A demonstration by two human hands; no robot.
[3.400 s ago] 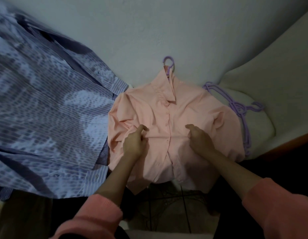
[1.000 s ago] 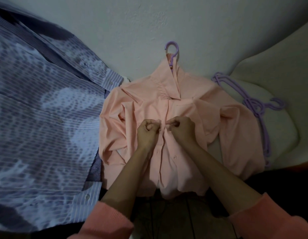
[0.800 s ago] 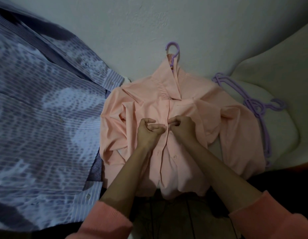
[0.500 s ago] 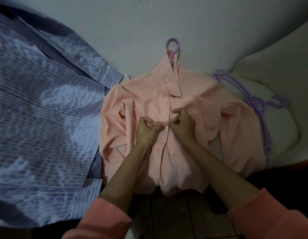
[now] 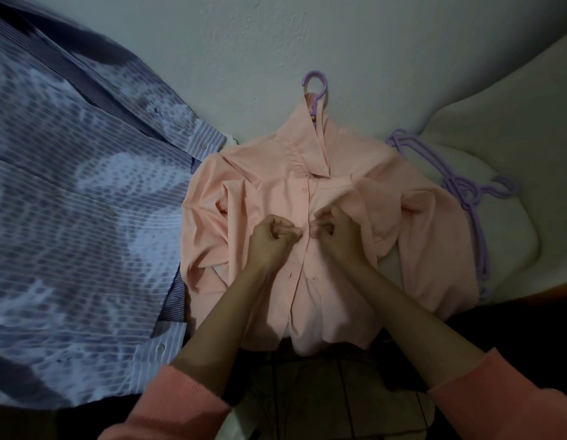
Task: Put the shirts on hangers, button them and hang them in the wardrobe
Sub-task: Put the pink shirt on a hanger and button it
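I am pinching the front of the peach shirt (image 5: 269,192) with both hands near the middle of the frame. My left hand (image 5: 269,241) is curling into a loose fist, thumb and fingertips nipping the left edge of the button strip. My right hand (image 5: 337,231) is doing the same on the right edge, fingers bent round a fold of cloth, and the two hands are sitting just beside each other with a narrow strip of placket showing between them. Two buttons above my hands are looking done up; below them the front is lying partly open, with a button and a buttonhole showing apart.

The shirt is lying flat at the centre of the frame, collar toward the top, on a purple hanger (image 5: 317,85) whose hook is sticking out above the collar. Its right sleeve is folding back over the body.

At the right of the frame, spare purple hangers (image 5: 466,192) are lying on a pale cushion (image 5: 514,236), touching the shirt's shoulder. Filling the left of the frame, a blue striped shirt (image 5: 85,217) is spreading out, its edge meeting the peach one. My coral sleeves (image 5: 174,408) are showing along the bottom edge.
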